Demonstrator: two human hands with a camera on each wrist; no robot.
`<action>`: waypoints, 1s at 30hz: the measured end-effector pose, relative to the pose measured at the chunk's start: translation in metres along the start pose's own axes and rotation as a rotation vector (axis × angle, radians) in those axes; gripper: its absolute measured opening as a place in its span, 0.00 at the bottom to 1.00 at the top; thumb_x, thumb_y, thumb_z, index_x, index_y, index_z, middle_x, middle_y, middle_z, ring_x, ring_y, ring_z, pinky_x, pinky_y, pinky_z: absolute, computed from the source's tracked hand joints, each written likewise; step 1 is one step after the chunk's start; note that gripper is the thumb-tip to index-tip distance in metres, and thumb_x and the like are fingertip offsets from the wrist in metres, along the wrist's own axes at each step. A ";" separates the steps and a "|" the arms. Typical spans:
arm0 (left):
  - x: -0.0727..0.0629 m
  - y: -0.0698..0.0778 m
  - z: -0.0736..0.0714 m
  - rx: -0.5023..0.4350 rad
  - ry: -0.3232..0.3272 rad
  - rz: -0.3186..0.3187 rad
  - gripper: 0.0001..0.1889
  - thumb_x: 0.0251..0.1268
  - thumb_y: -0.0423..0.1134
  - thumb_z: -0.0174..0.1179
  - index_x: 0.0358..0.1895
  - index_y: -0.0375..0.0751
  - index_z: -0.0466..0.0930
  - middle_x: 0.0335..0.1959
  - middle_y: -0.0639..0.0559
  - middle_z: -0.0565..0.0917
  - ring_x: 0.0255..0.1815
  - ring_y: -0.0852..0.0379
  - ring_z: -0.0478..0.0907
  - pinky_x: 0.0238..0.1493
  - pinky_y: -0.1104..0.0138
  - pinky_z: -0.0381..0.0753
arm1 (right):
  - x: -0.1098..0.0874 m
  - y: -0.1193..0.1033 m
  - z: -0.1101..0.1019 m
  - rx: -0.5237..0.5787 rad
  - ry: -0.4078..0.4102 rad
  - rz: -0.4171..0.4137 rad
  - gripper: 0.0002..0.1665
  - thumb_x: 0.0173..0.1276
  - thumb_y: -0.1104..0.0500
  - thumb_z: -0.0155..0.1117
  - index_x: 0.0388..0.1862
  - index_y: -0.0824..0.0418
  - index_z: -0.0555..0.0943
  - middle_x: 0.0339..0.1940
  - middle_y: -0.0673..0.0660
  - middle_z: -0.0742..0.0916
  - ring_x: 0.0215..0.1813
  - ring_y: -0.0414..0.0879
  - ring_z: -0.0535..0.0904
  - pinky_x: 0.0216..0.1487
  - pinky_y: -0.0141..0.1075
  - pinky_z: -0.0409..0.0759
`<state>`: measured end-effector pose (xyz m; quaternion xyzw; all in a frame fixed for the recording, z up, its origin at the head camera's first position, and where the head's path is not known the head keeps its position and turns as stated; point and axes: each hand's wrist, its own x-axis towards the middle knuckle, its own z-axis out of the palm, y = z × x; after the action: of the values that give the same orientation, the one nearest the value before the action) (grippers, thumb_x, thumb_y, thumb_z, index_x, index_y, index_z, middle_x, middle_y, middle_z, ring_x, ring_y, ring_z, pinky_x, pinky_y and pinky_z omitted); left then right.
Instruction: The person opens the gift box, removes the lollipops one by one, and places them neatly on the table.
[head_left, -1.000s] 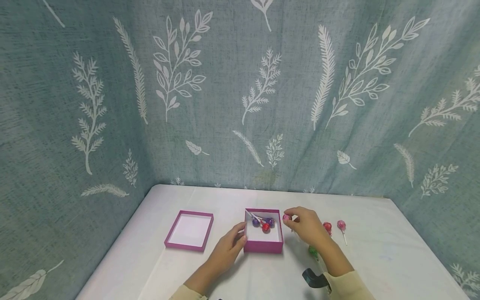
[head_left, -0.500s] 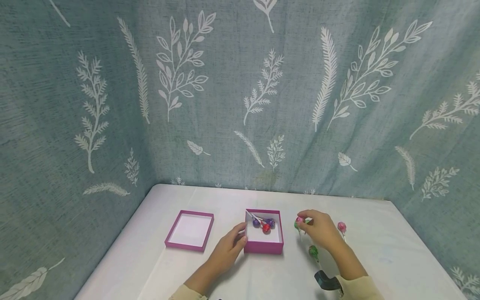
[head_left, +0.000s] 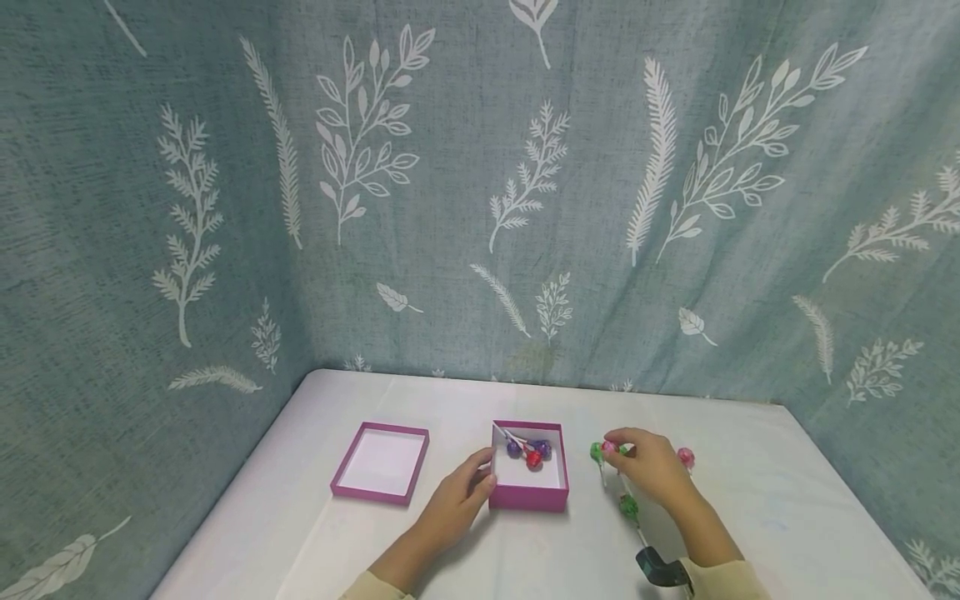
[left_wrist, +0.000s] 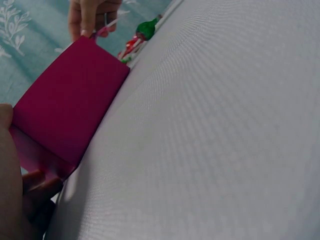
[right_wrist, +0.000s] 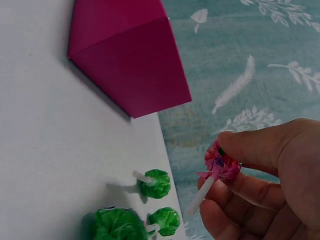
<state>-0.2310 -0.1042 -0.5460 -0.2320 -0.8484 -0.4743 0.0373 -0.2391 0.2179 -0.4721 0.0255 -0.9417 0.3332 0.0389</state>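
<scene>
My right hand (head_left: pixel 651 468) pinches a pink-wrapped lollipop (right_wrist: pixel 218 162) between thumb and fingers, its white stick pointing down. It is to the right of an open magenta box (head_left: pixel 528 497), above green lollipops (right_wrist: pixel 155 183) on the table. Inside the box lie purple lollipops (head_left: pixel 543 450) and a red lollipop (head_left: pixel 534 460), sticks toward the back left corner. My left hand (head_left: pixel 455 497) rests its fingertips and thumb against the box's left side. In the left wrist view, its fingers (left_wrist: pixel 42 187) touch the magenta wall.
A magenta-rimmed lid (head_left: pixel 408 492) lies left of the box. Another green lollipop (head_left: pixel 628 507) lies nearer my right wrist, and a pink lollipop (head_left: pixel 686 457) farther right. A red lollipop (left_wrist: pixel 133 44) shows in the left wrist view. A patterned curtain (head_left: pixel 450 208) hangs behind the white table (head_left: pixel 750 517).
My right hand has moved rightward, away from the box, still pinching the pink lollipop. It now covers the red lollipop seen earlier. My left hand and the box stay in place.
</scene>
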 end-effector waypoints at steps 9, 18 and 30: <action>0.000 0.000 0.000 -0.018 -0.009 -0.007 0.27 0.78 0.51 0.46 0.73 0.44 0.62 0.69 0.48 0.71 0.62 0.53 0.75 0.65 0.52 0.68 | 0.001 0.007 0.010 0.016 -0.039 0.024 0.17 0.64 0.56 0.69 0.51 0.59 0.84 0.39 0.51 0.86 0.33 0.44 0.78 0.30 0.36 0.79; 0.001 0.001 0.000 -0.017 -0.004 -0.012 0.26 0.77 0.50 0.47 0.72 0.44 0.63 0.67 0.47 0.72 0.61 0.54 0.75 0.66 0.52 0.67 | -0.001 0.008 0.021 0.091 -0.066 0.016 0.16 0.61 0.59 0.71 0.49 0.59 0.85 0.34 0.50 0.85 0.29 0.41 0.79 0.24 0.36 0.79; 0.000 0.001 0.001 -0.006 -0.011 -0.021 0.27 0.77 0.52 0.46 0.73 0.46 0.62 0.68 0.48 0.71 0.62 0.54 0.74 0.66 0.52 0.67 | -0.002 0.015 0.035 0.062 -0.085 -0.008 0.12 0.63 0.58 0.70 0.46 0.57 0.86 0.39 0.51 0.87 0.34 0.41 0.81 0.32 0.37 0.82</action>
<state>-0.2304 -0.1032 -0.5453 -0.2258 -0.8495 -0.4760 0.0271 -0.2402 0.2074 -0.5088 0.0447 -0.9316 0.3607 -0.0008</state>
